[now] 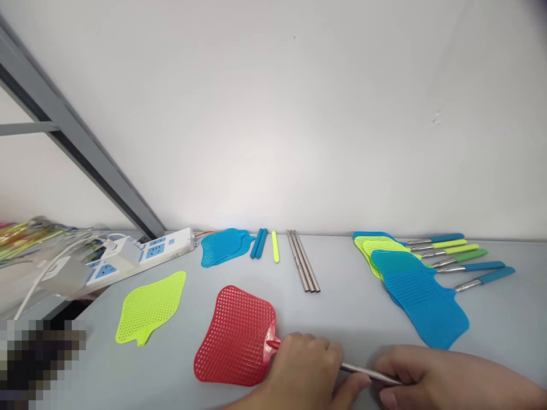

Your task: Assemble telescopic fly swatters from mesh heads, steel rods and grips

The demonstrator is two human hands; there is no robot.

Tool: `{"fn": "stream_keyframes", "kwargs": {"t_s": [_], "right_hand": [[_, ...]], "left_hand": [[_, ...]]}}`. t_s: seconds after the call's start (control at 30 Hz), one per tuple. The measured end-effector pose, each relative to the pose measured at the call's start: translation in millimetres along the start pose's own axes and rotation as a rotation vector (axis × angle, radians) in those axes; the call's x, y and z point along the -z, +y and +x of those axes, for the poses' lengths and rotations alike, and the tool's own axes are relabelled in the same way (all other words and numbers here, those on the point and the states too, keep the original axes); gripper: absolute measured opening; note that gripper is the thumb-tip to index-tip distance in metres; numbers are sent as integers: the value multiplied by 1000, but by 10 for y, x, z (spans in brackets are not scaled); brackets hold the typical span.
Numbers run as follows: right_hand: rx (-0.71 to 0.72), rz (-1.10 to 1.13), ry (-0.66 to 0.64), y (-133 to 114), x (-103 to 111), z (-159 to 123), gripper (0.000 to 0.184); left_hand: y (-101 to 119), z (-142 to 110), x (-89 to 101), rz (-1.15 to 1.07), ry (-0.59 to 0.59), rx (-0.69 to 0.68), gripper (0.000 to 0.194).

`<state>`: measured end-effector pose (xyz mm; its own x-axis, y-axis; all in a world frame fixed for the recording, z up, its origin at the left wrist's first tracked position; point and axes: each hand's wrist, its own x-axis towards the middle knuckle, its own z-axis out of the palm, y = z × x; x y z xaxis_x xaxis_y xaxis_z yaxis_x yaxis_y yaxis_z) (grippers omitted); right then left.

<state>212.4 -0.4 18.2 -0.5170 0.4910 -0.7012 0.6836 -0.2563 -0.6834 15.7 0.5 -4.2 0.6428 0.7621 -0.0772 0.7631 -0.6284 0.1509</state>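
Observation:
My left hand (305, 370) is closed round the neck of a red fly swatter (237, 339), whose perforated head lies to its left over the table. A shiny metal rod (370, 373) runs from that hand across to my right hand (431, 376), whose fingers and thumb wrap its other end. Whatever sits inside the right fist is hidden, and the joint between red head and rod is covered by the left fingers. Just beyond the hands, at the right, several fly swatters with blue and yellow-green heads (421, 290) overlap in a pile, their handles (493, 275) pointing right.
Three metal rods (303, 262) lie near the wall, beside a yellow handle grip (275, 246) and two blue grips (258, 244). Loose blue swatter heads (224, 247) and a yellow-green head (151, 307) are at left. A power strip (166, 250) borders the table's left edge.

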Motion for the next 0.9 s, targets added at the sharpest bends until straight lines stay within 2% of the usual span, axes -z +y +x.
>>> {"fn": "stream_keyframes", "kwargs": {"t_s": [0.1, 0.33, 0.47, 0.5, 0.57, 0.63, 0.9], "right_hand": [[-3, 2, 59, -2, 27, 28, 20], [-24, 80, -34, 12, 84, 71, 28], [11, 138, -61, 66, 101, 95, 35], [9, 153, -62, 77, 104, 99, 36], [1, 181, -67, 87, 110, 101, 38], [-9, 198, -67, 83, 112, 96, 38], [-9, 241, -76, 108, 109, 100, 38]], "left_hand": [[-40, 30, -12, 6, -33, -3, 35], [-79, 47, 22, 16, -65, -72, 23], [-102, 21, -37, 41, 5, -143, 10], [-116, 17, -62, 50, 46, -175, 11], [-146, 12, -108, 55, 141, -248, 31], [-172, 11, -137, 45, 204, -302, 42], [-175, 14, -121, 56, 157, -278, 26]]}}
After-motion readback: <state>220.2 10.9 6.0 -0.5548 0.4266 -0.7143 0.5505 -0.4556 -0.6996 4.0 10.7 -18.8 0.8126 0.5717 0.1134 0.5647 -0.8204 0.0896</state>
